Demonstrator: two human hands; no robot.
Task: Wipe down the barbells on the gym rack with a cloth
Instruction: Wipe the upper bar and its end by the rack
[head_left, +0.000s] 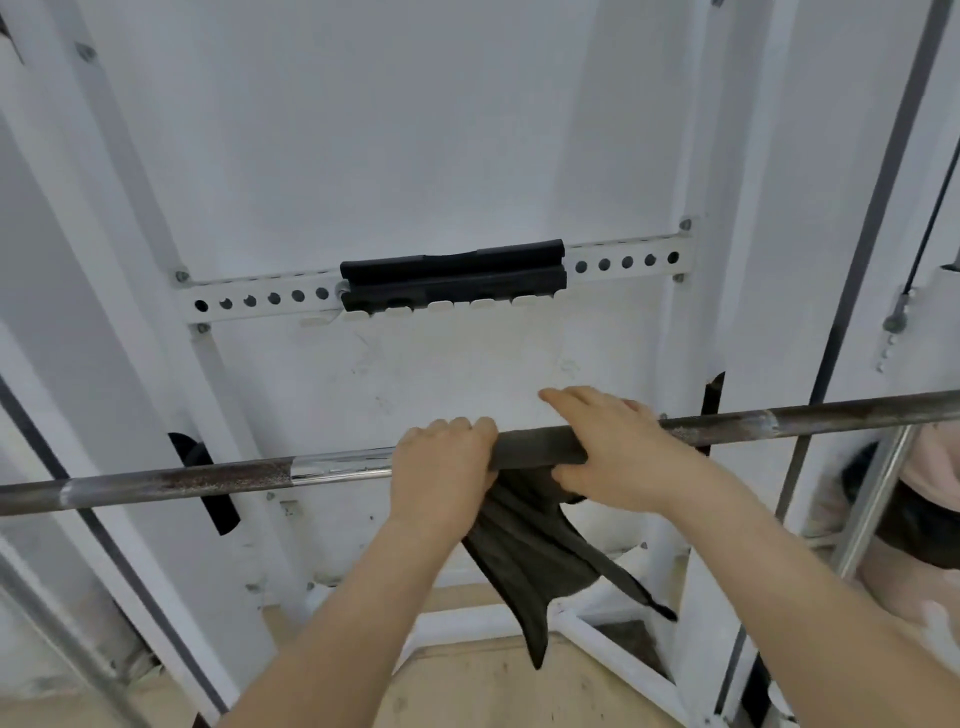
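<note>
The barbell (779, 421) lies level across the white rack (675, 322), resting in black hooks (208, 478) at either side, its shaft running from the lower left to the upper right of the view. A dark cloth (540, 449) is draped over the middle of the bar, with its loose tail hanging down below. The left hand (441, 467) grips the bar at the cloth's left edge, its fingers (457, 425) curled over the top and closed around the shaft. The right hand (613, 447) lies on the cloth just beside it, fingers stretched forward over the bar and thumb tucked beneath, pinching the fabric against the steel. The bar looks heavy, stiff and unlikely to shift in its hooks, so it can take firm pressure; rust patches would probably drag at the fabric, while the bright stretch left of the hands would likely be slicker. The cloth is soft and limp, best wrapped fully round the shaft and held bunched so the tail does not slip off.
</note>
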